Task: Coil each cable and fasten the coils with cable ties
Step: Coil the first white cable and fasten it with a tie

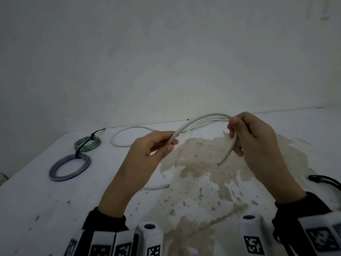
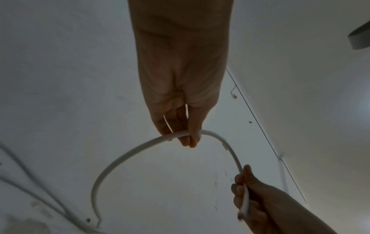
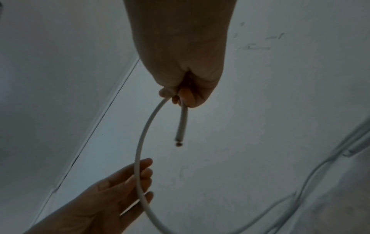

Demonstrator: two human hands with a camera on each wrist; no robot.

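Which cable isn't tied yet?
The white cable, held up in both hands. The green coil and blue coil lie on the table, each cinched with a black tie.

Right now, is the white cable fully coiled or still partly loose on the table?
Partly loose. The white cable arcs between the left hand and right hand, while its remainder trails uncoiled across the table.

We note our left hand raised, thumb and fingers pinched together; our right hand raised alongside, well apart, fingers curled closed.
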